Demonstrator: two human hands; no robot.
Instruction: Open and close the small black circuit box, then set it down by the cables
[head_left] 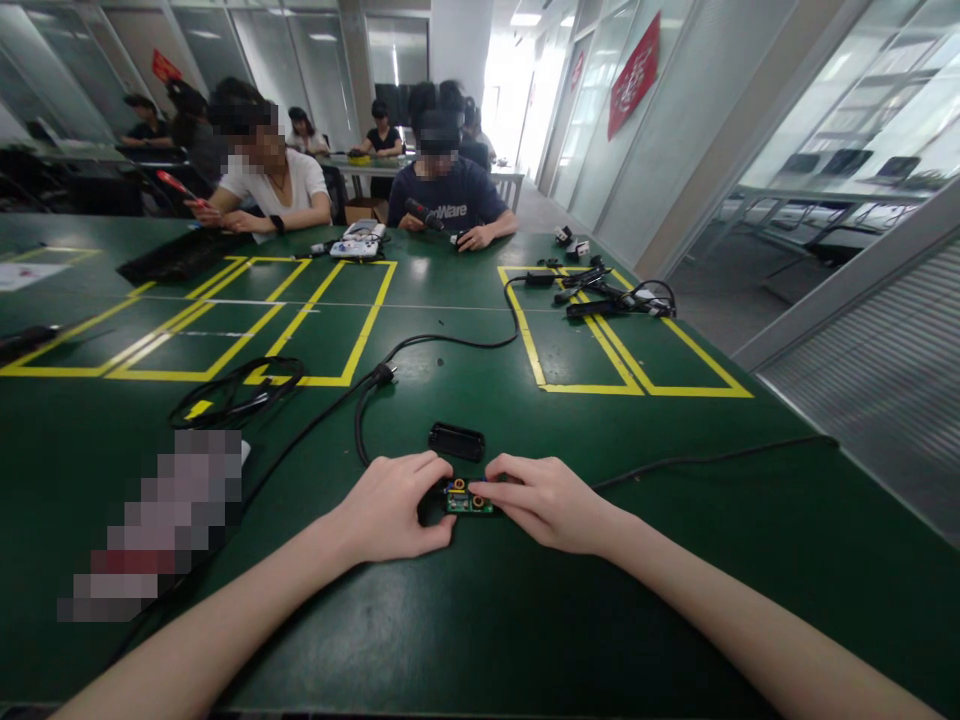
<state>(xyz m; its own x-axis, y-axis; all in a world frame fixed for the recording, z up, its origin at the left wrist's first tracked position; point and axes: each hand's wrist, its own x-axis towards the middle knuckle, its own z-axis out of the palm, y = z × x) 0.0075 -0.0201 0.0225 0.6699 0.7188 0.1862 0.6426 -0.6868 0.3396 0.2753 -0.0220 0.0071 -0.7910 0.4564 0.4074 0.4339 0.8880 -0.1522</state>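
Note:
In front of me a small green circuit board (459, 505) with ring-shaped copper coils lies at the table, apparently in a black housing. My left hand (394, 508) grips its left end, thumb at the near edge and fingers at the far edge. From the other side my right hand (551, 505) closes on the right end, a fingertip resting on the board by a coil. Just beyond both hands sits a black plastic cover (457, 441), hollow side up. Black cables run out on both sides, partly hidden behind my hands.
A coiled black cable (236, 395) and a plug (385, 374) lie ahead to the left. Adapters and cables (611, 295) are piled at the far right. Yellow tape (592, 390) marks the green table (360, 620). Across it, two people (450, 185) handle tools.

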